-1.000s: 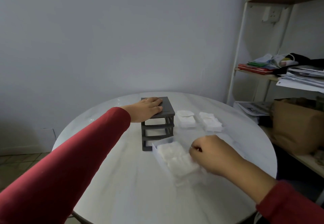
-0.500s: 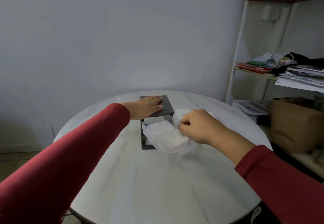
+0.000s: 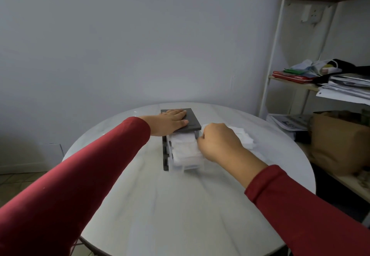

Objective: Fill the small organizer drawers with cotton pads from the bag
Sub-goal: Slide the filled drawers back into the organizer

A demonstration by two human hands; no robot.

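**Occlusions and blur, head view**

We can't see the right hand [image 3: 218, 142] fingers: curled under, hidden behind the knuckles. Clear drawer [image 3: 185, 155] front is motion-blurred, so we can't tell how far it sits in the organizer [image 3: 181, 121]. Loose pads [image 3: 243, 137] partly hidden behind that hand. Both sleeves and the worktop [image 3: 180, 205] near edge cut off by the frame.

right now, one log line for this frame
left hand: flat on organizer | right hand: holding filled drawer, part in top slot
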